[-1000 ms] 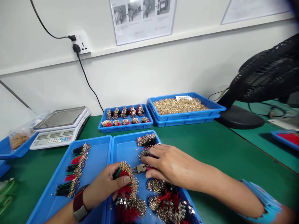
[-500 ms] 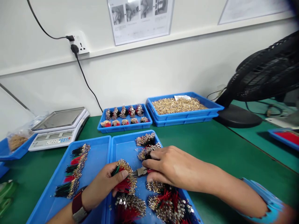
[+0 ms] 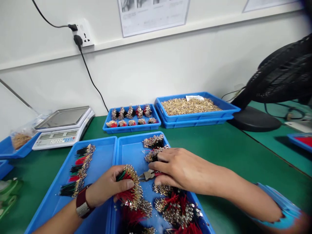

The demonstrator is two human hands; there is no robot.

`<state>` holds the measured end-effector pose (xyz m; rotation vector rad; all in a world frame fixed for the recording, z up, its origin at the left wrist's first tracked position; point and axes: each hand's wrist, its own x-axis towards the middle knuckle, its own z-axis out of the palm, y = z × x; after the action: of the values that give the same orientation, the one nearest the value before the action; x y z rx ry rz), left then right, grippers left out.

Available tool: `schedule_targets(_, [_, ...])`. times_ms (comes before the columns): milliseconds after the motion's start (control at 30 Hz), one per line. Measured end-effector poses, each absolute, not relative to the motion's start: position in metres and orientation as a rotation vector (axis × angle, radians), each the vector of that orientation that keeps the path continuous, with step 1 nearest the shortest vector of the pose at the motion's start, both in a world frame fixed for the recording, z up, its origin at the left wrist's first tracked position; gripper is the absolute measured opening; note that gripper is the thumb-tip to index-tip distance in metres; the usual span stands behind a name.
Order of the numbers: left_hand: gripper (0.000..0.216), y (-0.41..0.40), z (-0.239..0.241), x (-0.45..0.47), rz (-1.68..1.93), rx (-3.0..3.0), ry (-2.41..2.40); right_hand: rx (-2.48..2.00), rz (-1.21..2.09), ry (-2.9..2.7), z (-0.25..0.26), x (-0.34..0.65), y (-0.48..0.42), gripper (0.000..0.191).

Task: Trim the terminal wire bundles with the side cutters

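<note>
My left hand is closed round a bundle of wires, red and dark green, whose gold and silver metal ends fan out to the right. Over the right-hand blue tray, my right hand grips red-handled pliers. The pliers' jaws point left, just beside the metal ends in my left hand; whether they touch is unclear. More wire bundles with ring-like ends lie along that tray's right side and below my hands. In the left-hand blue tray, a row of bundles lies along the left.
A digital scale stands at the back left. Against the wall are a small blue tray of bundles and stacked trays of loose gold terminals. A black fan stands at right, and a green tool at left.
The pliers' jaws have drawn slightly away from the metal ends, and the left hand's bundle is turned a little. The whole view has shifted slightly.
</note>
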<state>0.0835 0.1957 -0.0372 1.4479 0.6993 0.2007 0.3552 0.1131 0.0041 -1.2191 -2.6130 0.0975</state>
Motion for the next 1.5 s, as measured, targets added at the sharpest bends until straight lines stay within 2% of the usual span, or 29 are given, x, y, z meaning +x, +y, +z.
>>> schedule_targets(400, [0.051, 0.197, -0.037, 0.081, 0.153, 1.487, 0.679, -1.171, 0.2, -2.689, 0.008, 0.356, 0.113, 0.047])
schedule_targets(867, [0.052, 0.191, -0.043, 0.089, 0.358, 1.459, 0.763, -1.307, -0.052, -2.555, 0.006, 0.357, 0.111, 0.043])
schedule_targets(1500, [0.051, 0.19, -0.047, 0.088, 0.333, 1.488, 0.749, -1.309, -0.04, -2.567, 0.002, 0.356, 0.114, 0.04])
